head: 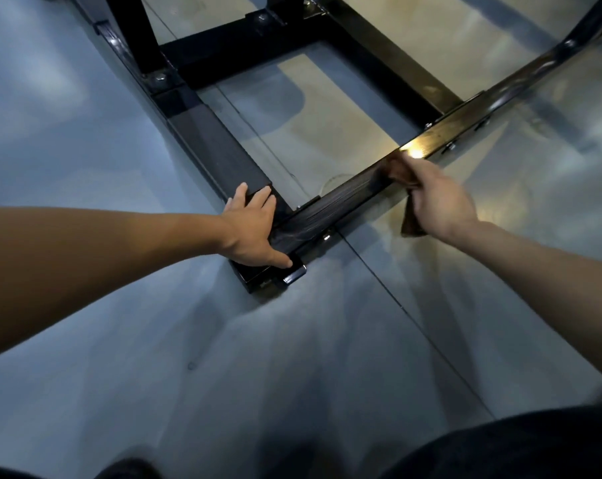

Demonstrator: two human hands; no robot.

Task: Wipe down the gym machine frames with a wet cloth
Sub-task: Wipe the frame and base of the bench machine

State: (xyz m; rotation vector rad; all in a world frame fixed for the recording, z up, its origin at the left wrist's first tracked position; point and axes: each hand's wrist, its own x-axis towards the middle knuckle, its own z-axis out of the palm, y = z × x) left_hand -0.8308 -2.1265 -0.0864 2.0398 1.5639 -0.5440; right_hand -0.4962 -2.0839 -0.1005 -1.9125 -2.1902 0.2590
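Black painted steel is what I am working on: the base frame (223,150) of the gym machine, lying low on the grey floor (85,115). I take its near corner (275,267) as my mark.

On that corner sits my left hand (251,226), flat and relaxed, fingers straight and spread over the end of the side rail (220,146), thumb lying along the corner's near edge. It grips nothing; it only rests there, and I judge it is steadying me.

From the corner the front bar (431,133) runs away up and to the right, and that is its long axis, a diagonal climbing toward the far right edge of my view. The side rail leaves the same corner the other way, up and to the left.

Part way along the front bar, right of the corner, my right hand (441,202) has its fingers curled round a brown cloth (401,172). The cloth's front is pressed on the bar's top face, and a loose tail hangs down below my palm on the near side. A bright glare sits on the bar just beyond the cloth.

So the right hand is the nearer one to the unwiped length, and I judge the coming stroke should follow the bar's axis, onward from the corner toward the upper right.
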